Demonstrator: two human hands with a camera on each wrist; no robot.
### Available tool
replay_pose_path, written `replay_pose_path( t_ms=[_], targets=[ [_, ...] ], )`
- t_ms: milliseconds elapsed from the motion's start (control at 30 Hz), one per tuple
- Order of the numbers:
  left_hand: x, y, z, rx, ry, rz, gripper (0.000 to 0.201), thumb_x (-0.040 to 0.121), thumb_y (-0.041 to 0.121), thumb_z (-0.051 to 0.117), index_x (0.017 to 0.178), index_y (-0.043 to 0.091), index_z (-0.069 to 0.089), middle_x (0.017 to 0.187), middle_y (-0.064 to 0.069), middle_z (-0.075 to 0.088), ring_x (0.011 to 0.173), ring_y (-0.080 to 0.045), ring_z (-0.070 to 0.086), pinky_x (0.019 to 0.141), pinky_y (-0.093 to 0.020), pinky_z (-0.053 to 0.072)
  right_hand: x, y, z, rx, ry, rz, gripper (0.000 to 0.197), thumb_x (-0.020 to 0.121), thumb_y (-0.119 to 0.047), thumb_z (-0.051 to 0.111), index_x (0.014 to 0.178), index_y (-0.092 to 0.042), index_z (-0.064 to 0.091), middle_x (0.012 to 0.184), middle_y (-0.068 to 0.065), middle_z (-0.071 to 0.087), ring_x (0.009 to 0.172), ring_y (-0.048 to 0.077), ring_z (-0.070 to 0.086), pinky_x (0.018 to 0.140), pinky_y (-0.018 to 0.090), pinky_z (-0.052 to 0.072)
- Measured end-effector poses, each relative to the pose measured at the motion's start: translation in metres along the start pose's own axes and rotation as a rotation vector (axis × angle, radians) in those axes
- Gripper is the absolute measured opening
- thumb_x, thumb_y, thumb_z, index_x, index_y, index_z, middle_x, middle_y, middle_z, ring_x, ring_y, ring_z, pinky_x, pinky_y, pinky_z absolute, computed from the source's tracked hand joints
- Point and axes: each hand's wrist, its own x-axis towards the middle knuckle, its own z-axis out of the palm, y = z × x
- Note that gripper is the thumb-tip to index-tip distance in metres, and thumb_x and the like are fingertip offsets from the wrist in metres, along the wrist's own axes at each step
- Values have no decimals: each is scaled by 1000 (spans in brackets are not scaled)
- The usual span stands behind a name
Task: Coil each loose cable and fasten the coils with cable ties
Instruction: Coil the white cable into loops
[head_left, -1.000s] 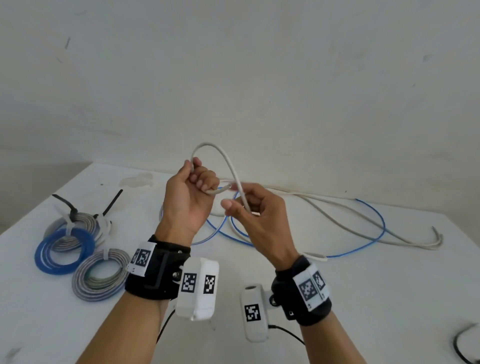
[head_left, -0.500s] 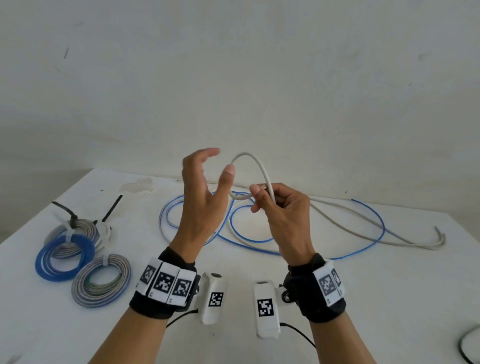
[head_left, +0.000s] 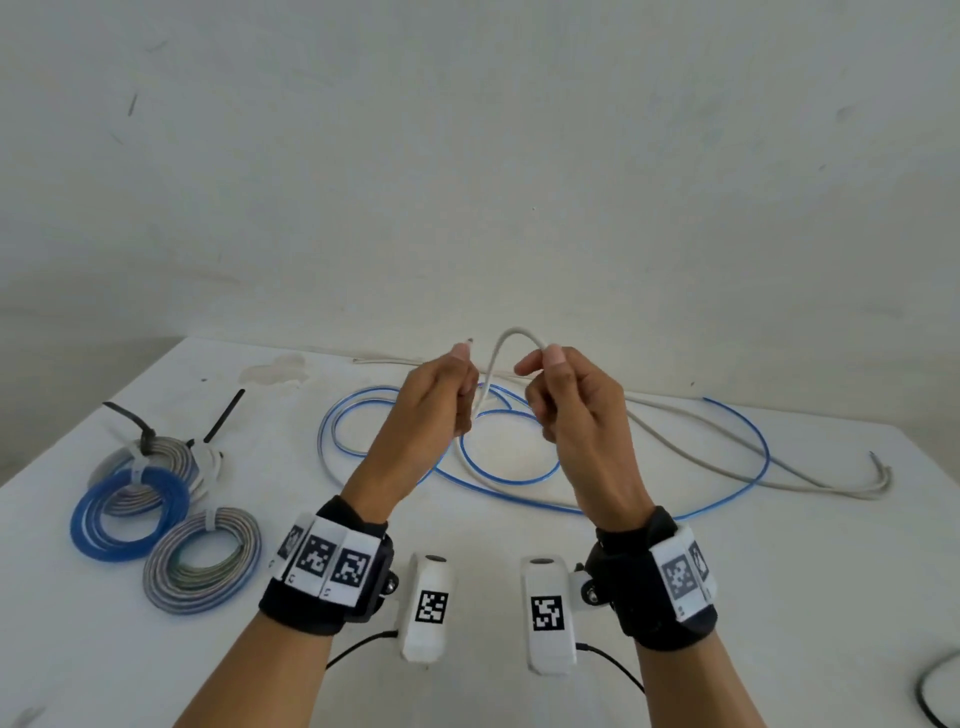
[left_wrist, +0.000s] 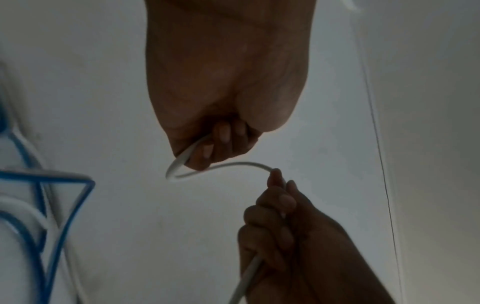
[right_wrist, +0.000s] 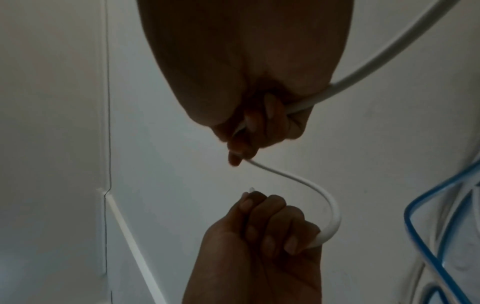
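Observation:
A loose grey cable (head_left: 514, 332) arches between my two raised hands. My left hand (head_left: 441, 405) grips it in a fist near its free end, whose tip (head_left: 470, 341) pokes up past the thumb. My right hand (head_left: 571, 410) pinches and curls round the cable a short way along. The left wrist view shows the left hand's fingers (left_wrist: 221, 142) wrapped round the cable (left_wrist: 233, 164). In the right wrist view the cable (right_wrist: 298, 183) bends from the right hand (right_wrist: 259, 127) to the left hand (right_wrist: 267, 222). The rest of the grey cable trails right across the table to its far end (head_left: 878, 483). A loose blue cable (head_left: 506, 484) lies looped under the hands.
On the left of the white table (head_left: 727, 597) lie three tied coils: a blue one (head_left: 80, 519), a grey one (head_left: 156, 571) and one fastened with a black cable tie (head_left: 145, 431). A black cable (head_left: 935, 691) shows at the lower right edge. A wall rises behind the table.
My left hand let go of the loop, opened, and now grips the grey cable near its end. The hands have drawn apart, with a small arch of cable between them.

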Motion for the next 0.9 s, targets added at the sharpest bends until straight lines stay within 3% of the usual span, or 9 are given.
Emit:
replay_pose_path(
  t_ms=[100, 233, 367, 433, 500, 633, 767, 833, 900],
  targets=[
    [2, 2, -2, -199, -7, -104, 46, 110, 27, 34, 67, 14, 42, 61, -3, 29, 56, -18, 25, 57, -31, 21, -5, -6, 10, -83, -187, -75, 32, 110, -19, 41, 91, -5, 64, 61, -4, 44, 56, 8, 37, 56, 16, 33],
    [3, 7, -8, -428, 72, -183, 47, 109, 31, 35, 73, 10, 57, 56, -6, 55, 51, -17, 49, 54, -25, 41, -12, -6, 20, -139, -350, -123, 33, 108, -23, 44, 86, -4, 61, 61, -2, 35, 56, 17, 29, 55, 24, 27],
    [5, 9, -13, -653, 1, -272, 42, 108, 33, 38, 90, 7, 65, 84, -11, 75, 73, -21, 72, 62, -25, 57, -15, 2, 24, -235, -430, -126, 31, 108, -21, 47, 84, -8, 62, 60, -12, 35, 54, 8, 31, 55, 19, 28],
    [5, 11, -15, -858, -10, -323, 36, 107, 30, 41, 88, 11, 65, 70, 0, 69, 64, -17, 67, 65, -27, 57, -16, 6, 27, -263, -463, -97, 31, 108, -21, 48, 84, -7, 62, 55, -14, 35, 51, 8, 31, 54, 17, 26],
    [6, 13, -19, -1023, -12, -311, 33, 107, 24, 39, 83, 14, 60, 53, 10, 48, 47, -9, 47, 58, -24, 49, -16, 8, 28, -276, -474, -58, 32, 108, -24, 48, 84, -9, 63, 52, -14, 33, 50, 8, 31, 53, 17, 25],
    [8, 16, -35, -1066, -38, -204, 36, 107, 22, 34, 79, 16, 56, 43, 7, 26, 39, -12, 14, 45, -19, 31, -14, 7, 24, -312, -505, -12, 35, 108, -30, 47, 84, -14, 67, 55, -12, 32, 50, 9, 30, 53, 18, 25],
    [9, 19, -62, -1061, -103, -106, 40, 108, 25, 31, 93, 13, 65, 40, 6, 29, 40, -13, 12, 44, -19, 28, -6, 10, 2, -499, -547, 36, 37, 105, -37, 51, 79, -19, 69, 59, -6, 40, 53, 10, 38, 55, 27, 35],
    [7, 20, -70, -1006, -140, -87, 41, 108, 26, 29, 88, 17, 64, 41, 5, 25, 40, -13, 12, 44, -19, 27, 0, 18, -8, -630, -451, 114, 39, 102, -44, 54, 74, -22, 68, 58, -5, 47, 58, 18, 49, 63, 37, 44],
    [7, 19, -65, -873, -140, -98, 44, 108, 30, 31, 74, 20, 56, 45, 8, 17, 42, -11, 10, 45, -21, 25, 5, 26, -14, -677, -274, 218, 42, 97, -53, 58, 69, -22, 66, 55, -6, 52, 57, 19, 50, 60, 36, 42]
  ],
)
